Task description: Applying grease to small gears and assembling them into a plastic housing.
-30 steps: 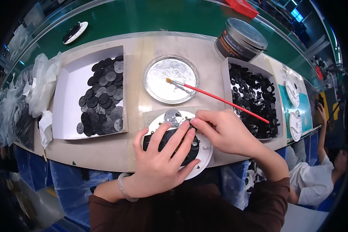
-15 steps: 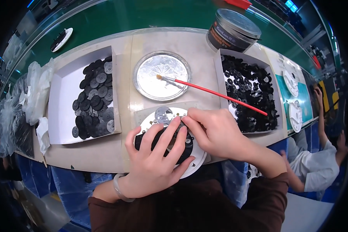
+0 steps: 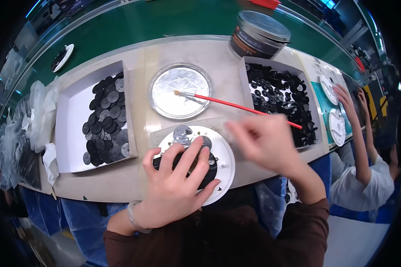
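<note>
A round white base plate (image 3: 226, 156) lies in front of me, carrying grey gears (image 3: 182, 133) and a black part that my fingers partly cover. My left hand (image 3: 176, 182) rests on the black part with its fingers spread. My right hand (image 3: 265, 140) is in the air to the right of the plate, apart from it. Motion blurs its fingers, so whether anything is in them is hidden. Beyond the plate, a red-handled brush (image 3: 236, 103) lies with its bristles over a round shallow dish (image 3: 181, 115) and its handle over the right box.
On the left, a white box (image 3: 73, 129) holds dark gears; on the right, another box (image 3: 315, 99) holds small black parts. A tin (image 3: 260, 35) stands behind. Plastic bags (image 3: 42, 111) lie far left. At right a co-worker's arm (image 3: 358, 147) reaches to white plates (image 3: 337, 127).
My right hand has come off the plate and moved right. My left hand stays on the assembly. The view has shifted slightly, and a co-worker's hand now reaches the white plates.
</note>
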The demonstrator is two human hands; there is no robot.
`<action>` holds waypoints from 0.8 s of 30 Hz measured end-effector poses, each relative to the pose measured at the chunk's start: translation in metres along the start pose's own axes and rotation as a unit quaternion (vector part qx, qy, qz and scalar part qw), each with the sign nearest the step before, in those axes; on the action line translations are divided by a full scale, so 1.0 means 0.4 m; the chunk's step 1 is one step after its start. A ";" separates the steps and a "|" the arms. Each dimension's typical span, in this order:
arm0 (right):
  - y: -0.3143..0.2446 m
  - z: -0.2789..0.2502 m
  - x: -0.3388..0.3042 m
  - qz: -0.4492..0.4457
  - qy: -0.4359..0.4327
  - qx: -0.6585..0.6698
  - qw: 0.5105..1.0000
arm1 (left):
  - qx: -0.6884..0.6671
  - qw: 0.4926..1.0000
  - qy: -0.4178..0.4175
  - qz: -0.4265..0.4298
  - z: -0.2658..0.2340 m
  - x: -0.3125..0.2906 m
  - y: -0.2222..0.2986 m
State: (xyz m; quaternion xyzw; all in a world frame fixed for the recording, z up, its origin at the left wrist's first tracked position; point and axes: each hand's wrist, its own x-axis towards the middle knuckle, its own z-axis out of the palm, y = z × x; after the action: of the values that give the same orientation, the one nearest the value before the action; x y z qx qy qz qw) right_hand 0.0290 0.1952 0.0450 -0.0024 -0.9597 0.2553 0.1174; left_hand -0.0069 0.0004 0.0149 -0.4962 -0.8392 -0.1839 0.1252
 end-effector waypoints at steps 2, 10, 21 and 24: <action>0.047 -0.053 0.002 0.048 0.116 0.014 0.992 | -0.010 1.000 -0.007 0.002 -0.003 -0.003 0.000; 0.382 -0.204 -0.044 0.213 0.118 -0.251 0.937 | 0.016 1.000 0.017 0.010 0.002 0.005 0.005; 0.409 -0.151 0.024 0.224 0.037 -0.188 0.956 | 0.016 0.999 0.029 0.003 0.000 0.003 0.009; 0.372 -0.169 0.028 0.227 0.133 0.071 0.962 | 0.006 1.000 0.030 -0.003 -0.001 0.003 0.011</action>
State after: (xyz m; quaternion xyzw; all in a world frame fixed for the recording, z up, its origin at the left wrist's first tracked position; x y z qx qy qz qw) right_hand 0.0252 0.3583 0.0312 -0.2456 -0.8890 0.3404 0.1832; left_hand -0.0037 0.0033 0.0164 -0.4872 -0.8378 -0.1940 0.1522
